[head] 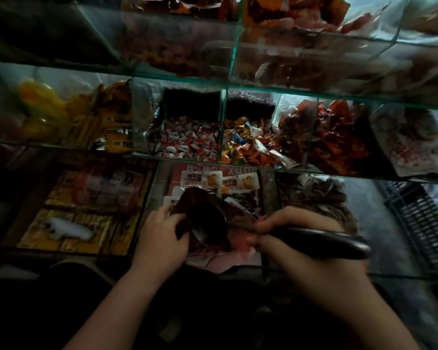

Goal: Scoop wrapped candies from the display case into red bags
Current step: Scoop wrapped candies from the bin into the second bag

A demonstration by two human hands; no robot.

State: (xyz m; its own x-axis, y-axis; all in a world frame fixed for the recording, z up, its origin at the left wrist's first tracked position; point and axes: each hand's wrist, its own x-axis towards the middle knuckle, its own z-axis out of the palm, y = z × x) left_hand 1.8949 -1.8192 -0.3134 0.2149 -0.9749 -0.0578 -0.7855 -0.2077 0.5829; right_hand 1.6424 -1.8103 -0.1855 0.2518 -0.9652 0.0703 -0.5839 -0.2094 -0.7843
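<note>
The red bag (196,195) was thin, limp film, held low before the display case (238,85) over its front compartment. It looked too soft to stand open unaided. The left hand (162,233) gripped its left rim, fingers curled over the edge, spreading the mouth. The right hand (296,236) was closed round the handle of a black scoop (321,241), whose bowl sat inside the bag's mouth; whether it carried anything was too dark to tell. The wrapped candies (187,140), red and white, lay heaped in a middle-row compartment, well beyond the bag. They were probably light, firm and slick-wrapped, apt to slide off a tilted bowl, so they were better dug from the heap's depth. The bag was best held at its rim, since the film would likely sag as it filled.
</note>
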